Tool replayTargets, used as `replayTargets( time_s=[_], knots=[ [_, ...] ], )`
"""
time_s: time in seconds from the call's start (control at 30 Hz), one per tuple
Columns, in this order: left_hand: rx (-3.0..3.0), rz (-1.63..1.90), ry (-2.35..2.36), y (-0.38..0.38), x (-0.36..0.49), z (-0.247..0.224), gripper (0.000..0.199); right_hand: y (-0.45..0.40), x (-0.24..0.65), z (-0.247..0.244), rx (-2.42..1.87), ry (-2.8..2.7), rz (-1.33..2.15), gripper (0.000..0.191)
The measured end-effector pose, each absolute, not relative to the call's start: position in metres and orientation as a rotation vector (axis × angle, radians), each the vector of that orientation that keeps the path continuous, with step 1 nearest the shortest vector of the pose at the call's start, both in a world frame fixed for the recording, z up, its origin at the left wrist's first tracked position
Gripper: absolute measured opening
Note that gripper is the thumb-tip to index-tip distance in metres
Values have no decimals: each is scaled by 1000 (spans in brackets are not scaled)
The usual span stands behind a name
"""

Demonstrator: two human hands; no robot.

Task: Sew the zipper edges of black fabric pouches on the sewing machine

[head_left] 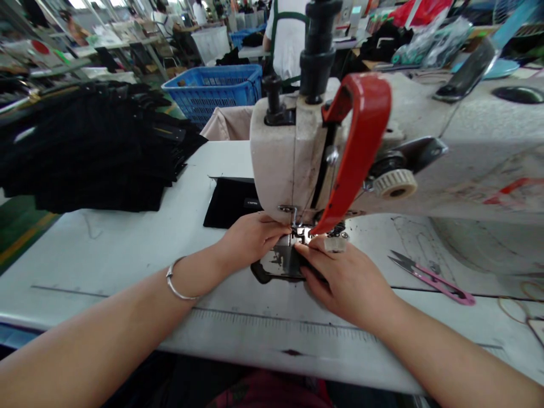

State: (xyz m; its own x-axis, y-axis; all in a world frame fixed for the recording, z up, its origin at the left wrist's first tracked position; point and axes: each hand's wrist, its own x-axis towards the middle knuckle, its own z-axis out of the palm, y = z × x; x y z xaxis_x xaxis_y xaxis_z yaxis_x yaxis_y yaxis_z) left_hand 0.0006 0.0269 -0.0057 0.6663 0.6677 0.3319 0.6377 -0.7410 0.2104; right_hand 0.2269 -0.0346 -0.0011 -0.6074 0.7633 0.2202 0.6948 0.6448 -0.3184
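At the bench's front edge, under the sewing machine (293, 153), the right hand (346, 283) pinches a black cloth strip (312, 272) beside a metal plate (276, 262). The left hand (250, 241) curls near the presser foot (298, 232); whether it grips, I cannot tell. A black panel (232, 202) lies behind it, pink snips (433, 281) right, a black stack (93, 148) left.

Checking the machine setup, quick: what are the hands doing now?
Left hand: fingers by the presser foot, grip cannot be told.
Right hand: closed, pinching black fabric.
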Motion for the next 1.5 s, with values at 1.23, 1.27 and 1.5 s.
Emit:
replayTargets(
  time_s=[1.23, 1.27, 1.5],
  knots=[
    [2943, 330, 1118, -35, 15, 8, 31, -37, 229, -8, -993, -2467, 181, 27],
    [2953, 328, 1116, -34, 15, 7, 32, -36, 229, -7, -999, -2466, 200, 27],
    [2857, 184, 907, -86, 6, 25, 52, -63, 243, 20, -996, -2515, 569, 17]
  ],
)
